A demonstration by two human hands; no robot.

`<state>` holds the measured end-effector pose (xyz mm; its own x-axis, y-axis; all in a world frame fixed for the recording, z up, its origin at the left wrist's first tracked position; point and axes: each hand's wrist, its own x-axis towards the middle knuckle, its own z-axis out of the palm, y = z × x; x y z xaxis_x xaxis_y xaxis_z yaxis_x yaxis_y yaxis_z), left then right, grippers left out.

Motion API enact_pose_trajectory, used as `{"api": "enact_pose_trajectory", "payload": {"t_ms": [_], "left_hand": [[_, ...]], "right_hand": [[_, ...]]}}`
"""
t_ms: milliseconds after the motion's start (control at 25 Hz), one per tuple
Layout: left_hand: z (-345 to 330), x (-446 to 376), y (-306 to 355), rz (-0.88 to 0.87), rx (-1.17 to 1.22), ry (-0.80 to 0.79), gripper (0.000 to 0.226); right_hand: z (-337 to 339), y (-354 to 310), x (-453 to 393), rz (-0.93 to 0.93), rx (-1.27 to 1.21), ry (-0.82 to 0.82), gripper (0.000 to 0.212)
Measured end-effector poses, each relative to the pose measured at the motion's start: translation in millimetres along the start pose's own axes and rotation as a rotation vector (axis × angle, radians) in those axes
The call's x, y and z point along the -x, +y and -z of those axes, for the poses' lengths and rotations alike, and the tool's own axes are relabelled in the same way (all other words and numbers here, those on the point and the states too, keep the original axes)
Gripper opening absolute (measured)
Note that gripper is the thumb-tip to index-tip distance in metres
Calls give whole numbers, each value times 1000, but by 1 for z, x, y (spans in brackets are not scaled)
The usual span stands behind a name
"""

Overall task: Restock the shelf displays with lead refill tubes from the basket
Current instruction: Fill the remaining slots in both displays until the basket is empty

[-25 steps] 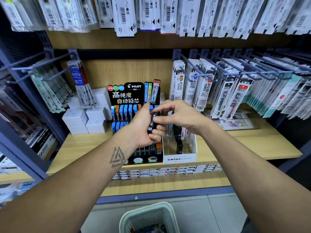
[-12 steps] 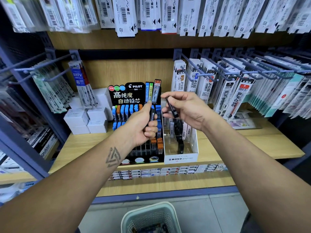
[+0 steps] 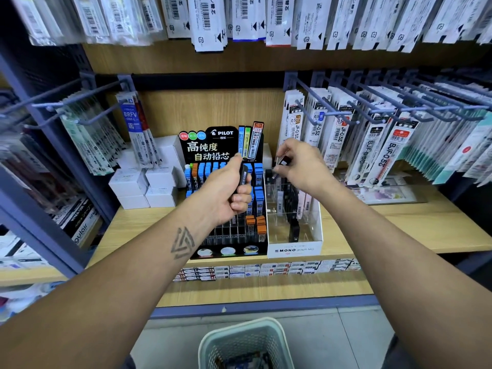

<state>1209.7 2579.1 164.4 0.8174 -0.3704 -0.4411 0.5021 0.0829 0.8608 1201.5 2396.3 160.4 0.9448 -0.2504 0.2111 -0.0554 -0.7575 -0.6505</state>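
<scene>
Wooden shelf (image 3: pixel 415 230) in front of me, peg hooks of packaged pen refills (image 3: pixel 372 139) hanging across the right side and more packs on the left. White boxes (image 3: pixel 143 186) stacked on the shelf, left of centre.

Black Pilot display (image 3: pixel 221 145) stands mid-shelf: blue and orange lead tubes in its rows, several front slots look bare. Touching its right side is the clear Mono display (image 3: pixel 295 250), white front, a few black tubes standing in its compartments.

Pale green basket (image 3: pixel 246 342) on the floor at the bottom edge, below the shelf; contents too blurred to make out.

My left hand (image 3: pixel 226 193) is clenched round a bundle of black lead refill tubes (image 3: pixel 243 175), held upright in front of the Pilot display, thumb up along the top.

My right hand (image 3: pixel 300 166) is over the back of the Mono display, thumb and fingers pinching a single black tube (image 3: pixel 282 161) with a white label. Tube is tilted, above the rear compartments, not seated in any slot.
</scene>
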Motion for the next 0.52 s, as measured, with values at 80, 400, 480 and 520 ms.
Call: {"api": "enact_pose_trajectory", "payload": {"t_ms": [80, 400, 480, 520], "left_hand": [[0, 0, 0, 4, -6, -3, 49], [3, 0, 2, 5, -21, -13, 49], [3, 1, 3, 9, -29, -12, 50], [2, 1, 3, 9, -32, -12, 50]], "right_hand": [[-5, -1, -1, 7, -3, 44, 22], [-10, -2, 0, 110, 208, -109, 29], [-12, -2, 1, 158, 243, -150, 31], [-13, -2, 1, 173, 245, -149, 28]]}}
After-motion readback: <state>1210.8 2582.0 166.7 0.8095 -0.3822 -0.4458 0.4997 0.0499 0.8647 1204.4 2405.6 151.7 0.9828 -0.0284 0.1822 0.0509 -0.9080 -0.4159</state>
